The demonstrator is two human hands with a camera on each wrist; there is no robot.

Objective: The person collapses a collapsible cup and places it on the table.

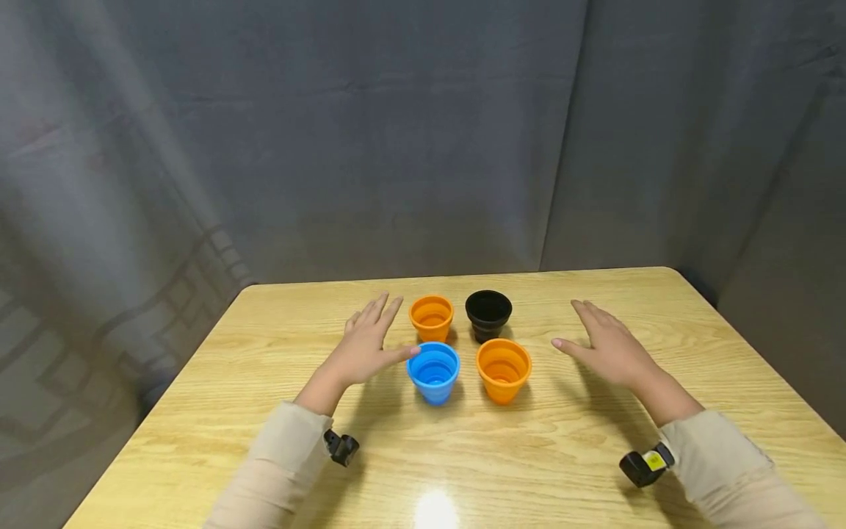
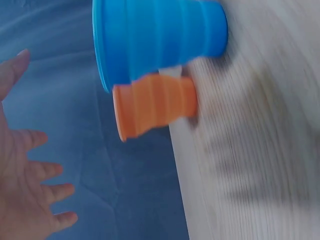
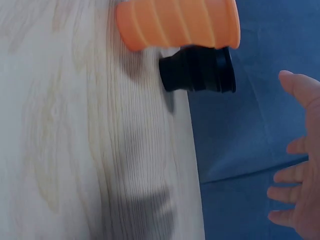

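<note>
Four collapsible-style ribbed cups stand upright in a two-by-two group on the table. A blue cup (image 1: 434,373) is front left and an orange cup (image 1: 504,372) front right. Behind them are another orange cup (image 1: 432,318) and a black cup (image 1: 488,315). My left hand (image 1: 366,347) hovers left of the group, fingers spread, its thumb overlapping the blue cup's rim in the head view. On the other side my right hand (image 1: 609,348) hovers with fingers extended, apart from the front orange cup. Both palms hold nothing.
The pale wooden table (image 1: 231,411) ends at a back edge just beyond the cups. A grey curtain (image 1: 396,147) hangs behind it and along both sides. Each wrist wears a small black camera, such as the left one (image 1: 341,447).
</note>
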